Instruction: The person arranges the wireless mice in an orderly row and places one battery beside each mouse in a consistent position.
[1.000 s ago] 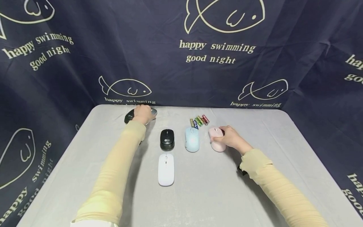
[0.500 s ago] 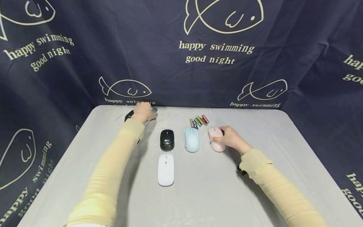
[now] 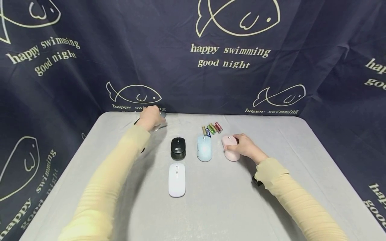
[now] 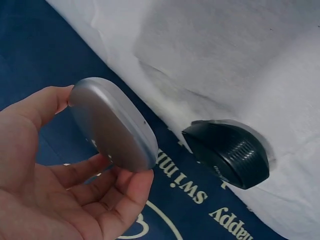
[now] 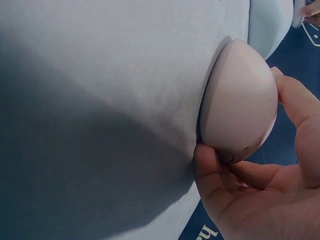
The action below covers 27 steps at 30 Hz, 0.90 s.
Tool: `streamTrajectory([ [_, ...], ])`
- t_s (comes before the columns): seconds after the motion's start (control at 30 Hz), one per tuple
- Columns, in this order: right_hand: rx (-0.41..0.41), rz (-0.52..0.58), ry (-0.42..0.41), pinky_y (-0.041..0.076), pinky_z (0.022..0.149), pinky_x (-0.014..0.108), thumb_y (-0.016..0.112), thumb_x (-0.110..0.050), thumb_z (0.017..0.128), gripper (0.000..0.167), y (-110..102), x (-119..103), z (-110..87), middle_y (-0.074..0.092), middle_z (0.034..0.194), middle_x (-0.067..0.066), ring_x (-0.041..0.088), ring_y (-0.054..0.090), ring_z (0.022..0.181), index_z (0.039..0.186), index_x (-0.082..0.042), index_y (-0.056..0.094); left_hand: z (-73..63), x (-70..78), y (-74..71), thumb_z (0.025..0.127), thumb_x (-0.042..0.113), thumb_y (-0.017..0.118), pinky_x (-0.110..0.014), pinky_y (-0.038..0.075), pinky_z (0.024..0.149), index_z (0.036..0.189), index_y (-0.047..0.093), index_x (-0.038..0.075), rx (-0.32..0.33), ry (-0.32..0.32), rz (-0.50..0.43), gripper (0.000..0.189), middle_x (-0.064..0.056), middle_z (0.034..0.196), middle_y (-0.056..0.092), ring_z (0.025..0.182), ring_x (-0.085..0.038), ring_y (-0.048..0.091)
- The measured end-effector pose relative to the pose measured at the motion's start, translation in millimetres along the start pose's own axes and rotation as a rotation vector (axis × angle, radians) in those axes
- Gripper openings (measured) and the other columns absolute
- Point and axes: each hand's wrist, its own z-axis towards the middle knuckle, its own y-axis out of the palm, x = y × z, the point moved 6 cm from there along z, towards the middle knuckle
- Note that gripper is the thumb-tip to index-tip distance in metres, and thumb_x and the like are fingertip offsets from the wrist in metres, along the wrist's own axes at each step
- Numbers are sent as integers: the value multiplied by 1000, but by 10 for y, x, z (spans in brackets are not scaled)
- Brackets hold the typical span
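Head: left hand (image 3: 150, 117) at table's (image 3: 217, 207) far edge, arm (image 3: 104, 184) outstretched; right hand (image 3: 245, 145) grips pink mouse (image 3: 232, 154) beside light-blue mouse (image 3: 204, 150). Left wrist: silver-grey mouse (image 4: 112, 125) pinched, tilted, thumb to fingers, apart from black mouse (image 4: 230, 154). Right wrist: pink mouse between thumb and curled fingers.

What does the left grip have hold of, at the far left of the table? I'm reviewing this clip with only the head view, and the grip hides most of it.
Observer: In the left wrist view, the left grip pinches a rounded silver mouse.
Reviewer: There's a dark sliver by that grip too. What is it part of?
Observer: The left wrist view shows a black mouse with fine ridges along its side.
Reviewer: Are the two touching?
Observer: No, from the left wrist a gap shows between them.
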Motion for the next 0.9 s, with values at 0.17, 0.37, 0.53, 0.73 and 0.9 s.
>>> streamTrajectory([
  [0.17, 0, -2, -4, 35, 103, 54, 69, -34, 82, 80, 2, -2, 7, 42, 131, 37, 47, 42, 123, 134, 17, 36, -107, 83, -54, 84, 42, 63, -56, 40, 98, 122, 50, -6, 5, 26, 9, 63, -27, 126, 52, 123, -49, 42],
  [0.37, -3, -4, -5, 36, 101, 54, 70, -35, 82, 81, -2, 7, 16, 43, 129, 37, 47, 43, 120, 134, 17, 37, -213, 196, -93, 82, 41, 65, -53, 45, 90, 113, 57, -3, 30, 64, 17, 54, -25, 119, 56, 112, -44, 50],
  [0.53, 7, -9, -18, 37, 100, 55, 70, -35, 81, 80, -20, -10, 0, 44, 127, 37, 47, 44, 118, 132, 17, 38, -296, 300, -115, 82, 44, 65, -53, 44, 94, 117, 56, -4, 36, 79, 45, 59, -26, 122, 55, 116, -44, 49],
  [0.73, 7, -18, -22, 36, 101, 54, 69, -35, 82, 79, -13, -13, 5, 44, 127, 37, 47, 44, 119, 133, 17, 38, -408, 416, -129, 82, 44, 65, -48, 48, 88, 115, 56, -5, 45, 105, 63, 61, -24, 113, 59, 107, -40, 55],
  [0.9, 2, -20, -17, 35, 102, 54, 69, -36, 83, 80, 6, 3, 20, 43, 129, 37, 47, 42, 121, 133, 17, 37, -513, 507, -138, 81, 45, 65, -46, 47, 89, 111, 60, -4, 58, 130, 59, 57, -21, 112, 62, 106, -37, 56],
])
